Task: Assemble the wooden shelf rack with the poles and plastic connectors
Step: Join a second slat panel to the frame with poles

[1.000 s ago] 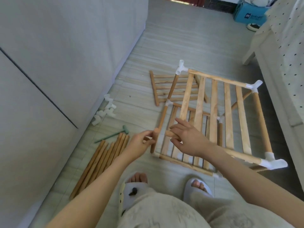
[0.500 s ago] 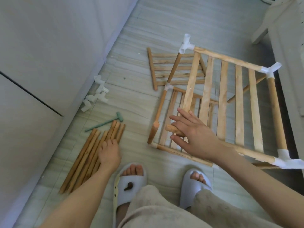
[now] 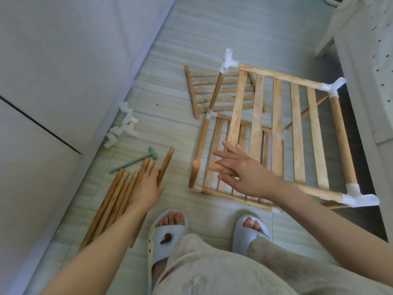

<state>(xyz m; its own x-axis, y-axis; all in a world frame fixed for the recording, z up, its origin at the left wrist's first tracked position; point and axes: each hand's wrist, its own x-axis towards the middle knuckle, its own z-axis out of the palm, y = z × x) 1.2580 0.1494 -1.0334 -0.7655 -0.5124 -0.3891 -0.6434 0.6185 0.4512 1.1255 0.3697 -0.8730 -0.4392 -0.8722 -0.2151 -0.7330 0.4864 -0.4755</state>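
The left hand (image 3: 148, 186) is pinching one pole (image 3: 165, 165) off the floor bundle left of the rack (image 3: 276, 133). The right hand (image 3: 244, 171), fingers curled, is steadying the rack's bare rail end (image 3: 219, 168). Best lifting that pole alone, keeping the rack still.

Left hand (image 3: 148, 186) covers the near part of a loose pole (image 3: 165, 163); grip not discernible. Right hand (image 3: 244, 173) hides the rack rail (image 3: 219, 168) beneath its palm. Bed (image 3: 370, 67) cut off at right edge. Spare connectors (image 3: 125, 126) by the wall too small to count.
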